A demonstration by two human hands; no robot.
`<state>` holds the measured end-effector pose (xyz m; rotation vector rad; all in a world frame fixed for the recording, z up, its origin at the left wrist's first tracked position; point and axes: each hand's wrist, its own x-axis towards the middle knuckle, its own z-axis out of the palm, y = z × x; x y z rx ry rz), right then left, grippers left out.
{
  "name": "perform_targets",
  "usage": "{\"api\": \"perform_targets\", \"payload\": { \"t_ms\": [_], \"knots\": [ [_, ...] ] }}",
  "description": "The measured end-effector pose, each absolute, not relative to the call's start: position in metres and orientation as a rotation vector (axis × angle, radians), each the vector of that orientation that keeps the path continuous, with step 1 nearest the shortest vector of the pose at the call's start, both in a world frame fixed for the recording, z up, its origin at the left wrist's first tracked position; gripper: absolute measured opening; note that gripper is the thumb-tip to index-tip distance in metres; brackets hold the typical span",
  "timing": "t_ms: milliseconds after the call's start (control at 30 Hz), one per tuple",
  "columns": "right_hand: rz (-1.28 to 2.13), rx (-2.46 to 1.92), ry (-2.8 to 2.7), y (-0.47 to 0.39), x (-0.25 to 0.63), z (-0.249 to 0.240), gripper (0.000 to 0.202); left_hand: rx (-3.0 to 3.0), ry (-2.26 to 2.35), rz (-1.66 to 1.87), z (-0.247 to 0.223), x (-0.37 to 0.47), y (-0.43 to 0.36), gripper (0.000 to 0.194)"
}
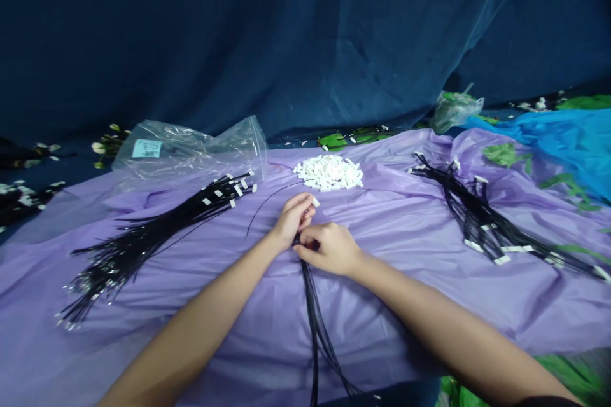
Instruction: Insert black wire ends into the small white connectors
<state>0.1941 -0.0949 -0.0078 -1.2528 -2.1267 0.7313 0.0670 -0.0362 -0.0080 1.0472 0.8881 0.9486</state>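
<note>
Between thumb and fingers, my left hand pinches a small white piece, just in front of a pile of similar white pieces. Close beside it on the right, my right hand is closed around the upper part of several thin black cables, which trail down to the front edge. Their upper ends are hidden by the fingers. One loose thin black strand curves over the cloth behind my left hand.
Bundles of black cables with white ends lie at left and right on purple cloth. A clear plastic bag sits at the back left. Green leaves and blue sheeting are at the right; a dark blue curtain hangs behind.
</note>
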Motion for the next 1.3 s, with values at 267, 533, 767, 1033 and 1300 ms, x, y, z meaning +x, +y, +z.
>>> {"api": "perform_targets", "payload": {
  "t_ms": [267, 533, 767, 1033, 1300],
  "knots": [
    [0.963, -1.145, -2.032, -0.091, 0.199, -0.007, 0.020, 1.011, 0.848, 0.996, -0.007, 0.065, -0.035, 0.028],
    [1.187, -1.060, -1.873, -0.086, 0.200, -0.010, 0.031, 0.957, 0.822, 1.012, -0.007, 0.063, -0.032, 0.027],
    [1.326, -1.060, -1.714, -0.083, 0.200, -0.013, 0.030, 0.933, 0.817, 0.985, -0.008, 0.063, -0.030, 0.025],
    [1.545, -1.110, -1.404, -0.074, 0.203, -0.009, 0.036, 0.918, 0.858, 0.952, -0.010, 0.062, -0.028, 0.026],
    [1.606, -1.073, -1.469, -0.076, 0.205, -0.010, 0.044, 0.949, 0.873, 0.962, -0.011, 0.063, -0.029, 0.028]
  ]
}}
